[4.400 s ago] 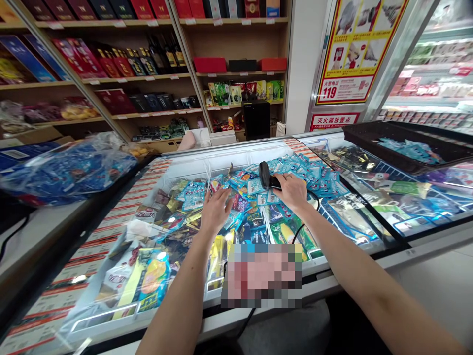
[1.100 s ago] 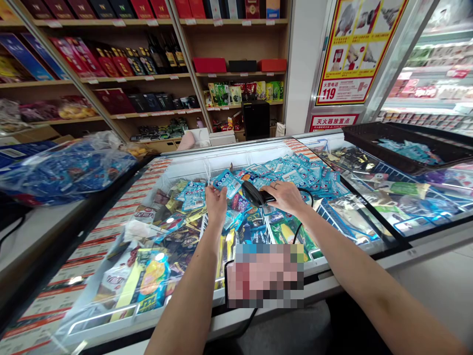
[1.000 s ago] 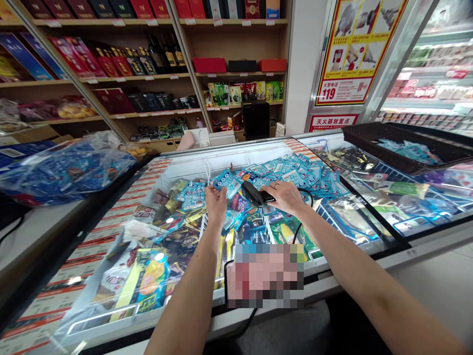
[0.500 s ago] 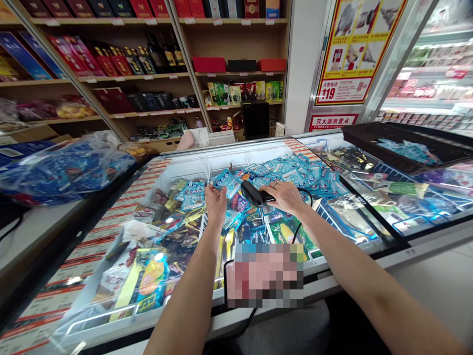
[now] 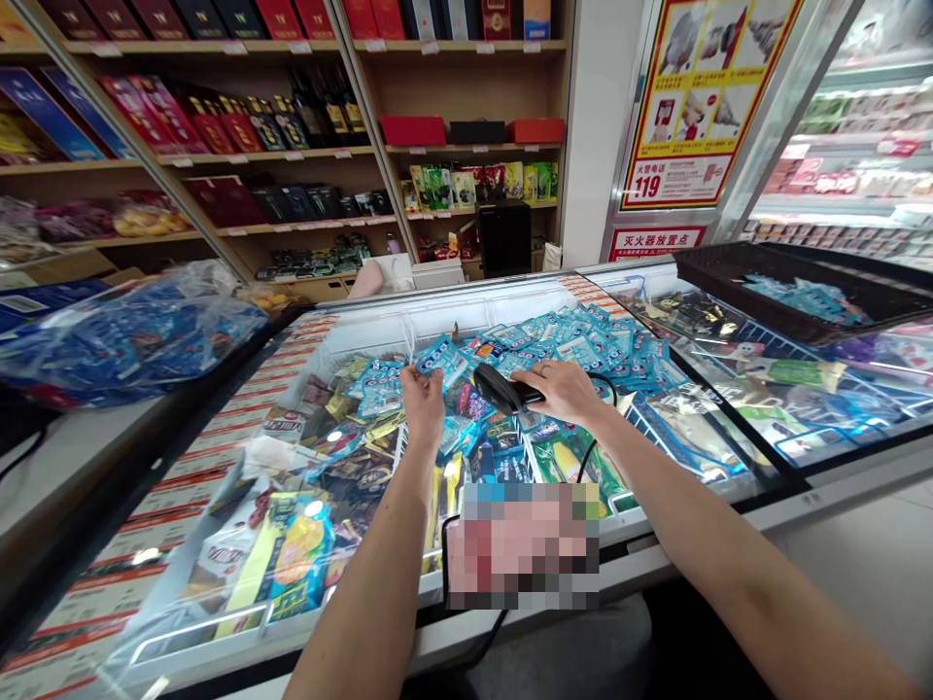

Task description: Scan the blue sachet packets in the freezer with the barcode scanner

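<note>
Left hand [image 5: 423, 406] pinches a blue packet [image 5: 447, 358] by its near edge; right hand [image 5: 565, 391] grips a black scanner [image 5: 498, 391], head just beside the packet, which lies at the scanner's 10 o'clock. Best practice, likely: packet flat and steady, fingers off the print, scanner nose square to it. Loose blue packets [image 5: 581, 342] beyond, 2 o'clock from scanner. Versus first frame: left fingers spread there, no packet; scanner farther out, now nearer and left.
</note>
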### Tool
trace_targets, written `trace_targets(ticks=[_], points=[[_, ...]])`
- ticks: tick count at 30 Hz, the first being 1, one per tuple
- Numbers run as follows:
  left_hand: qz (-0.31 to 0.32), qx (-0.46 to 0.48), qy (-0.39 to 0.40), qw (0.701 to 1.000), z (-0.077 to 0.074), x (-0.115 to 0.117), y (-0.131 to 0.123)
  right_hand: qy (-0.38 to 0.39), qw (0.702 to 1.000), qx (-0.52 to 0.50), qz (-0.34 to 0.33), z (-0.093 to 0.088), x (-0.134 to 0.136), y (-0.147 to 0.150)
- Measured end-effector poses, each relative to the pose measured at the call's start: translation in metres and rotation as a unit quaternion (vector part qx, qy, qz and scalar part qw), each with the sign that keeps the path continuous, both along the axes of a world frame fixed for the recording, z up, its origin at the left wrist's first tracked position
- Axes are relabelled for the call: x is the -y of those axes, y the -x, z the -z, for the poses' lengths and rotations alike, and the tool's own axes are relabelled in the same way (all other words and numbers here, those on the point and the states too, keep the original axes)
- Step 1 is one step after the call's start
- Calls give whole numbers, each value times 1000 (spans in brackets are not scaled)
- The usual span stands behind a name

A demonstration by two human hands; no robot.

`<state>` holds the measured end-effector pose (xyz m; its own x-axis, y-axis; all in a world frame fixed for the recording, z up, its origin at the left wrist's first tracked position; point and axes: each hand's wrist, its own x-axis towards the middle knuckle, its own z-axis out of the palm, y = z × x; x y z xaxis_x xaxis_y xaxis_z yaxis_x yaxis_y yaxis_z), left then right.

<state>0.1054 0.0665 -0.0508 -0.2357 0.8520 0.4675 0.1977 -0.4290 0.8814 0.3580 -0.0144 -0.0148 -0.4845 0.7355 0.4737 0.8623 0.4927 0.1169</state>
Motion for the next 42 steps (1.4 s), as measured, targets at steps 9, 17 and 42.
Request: trace_targets(ticks=[9, 17, 42], points=[[39, 11, 5, 999, -3, 2, -3, -2, 1000, 2, 0, -1, 0, 1], [46, 10, -4, 999, -2, 1, -3, -12, 1000, 7, -13, 1, -2, 0], [-353, -325, 18, 877, -34, 27, 29, -23, 998, -17, 50, 0, 3, -7]])
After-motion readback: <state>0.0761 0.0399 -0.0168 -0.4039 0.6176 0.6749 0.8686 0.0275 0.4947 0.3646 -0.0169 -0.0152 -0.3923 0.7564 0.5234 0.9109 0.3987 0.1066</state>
